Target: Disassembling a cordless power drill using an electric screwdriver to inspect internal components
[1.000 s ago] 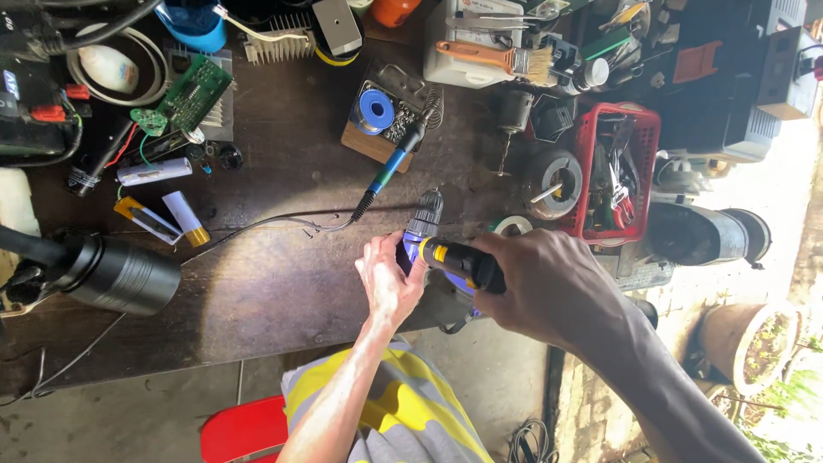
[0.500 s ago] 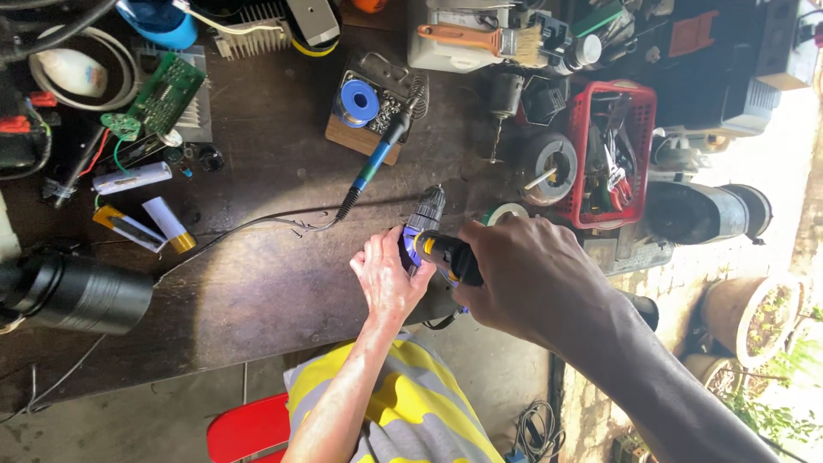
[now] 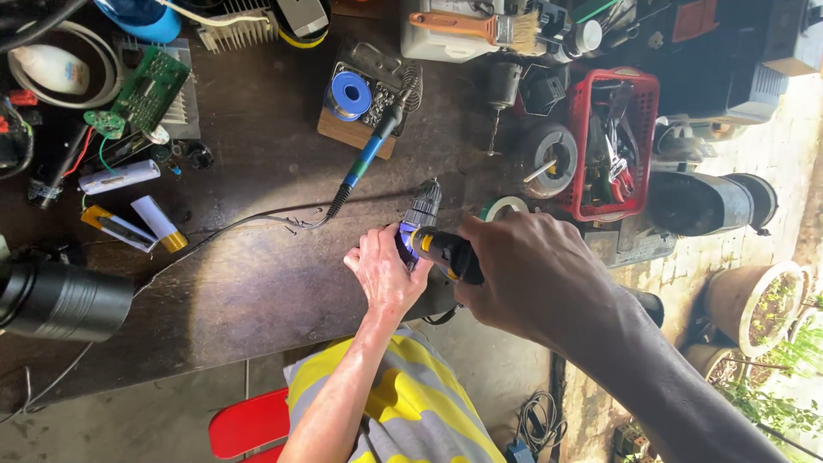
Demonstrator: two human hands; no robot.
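I see my right hand (image 3: 536, 274) coming in from the lower right of the frame, its grip closed around the black and yellow body of a small power tool (image 3: 447, 251) at the centre of the picture. The tool's ribbed grey nose points up and slightly left over the dark wooden bench (image 3: 257, 291), and a bluish light glows where the body meets the nose. My left hand (image 3: 383, 273) rises from the bottom centre, on a forearm above a yellow and grey striped cloth (image 3: 411, 403); its fingers curl against the tool's left side, touching it just beside the glow. Whether that grip closes fully around the tool I cannot tell, as the palm hides the far side.

Just above the tool's nose, a soldering iron (image 3: 364, 163) with a blue handle lies tilted, its cable trailing left across the bench. A blue spool (image 3: 350, 94) sits on a wooden stand in the upper middle. To the right of the tool stands a red basket (image 3: 653, 146) full of hand tools, with a roll of tape (image 3: 504, 207) between it and my right hand. In the upper left lies a green circuit board (image 3: 147, 90), and a black cylinder (image 3: 60, 300) sits at the left edge.
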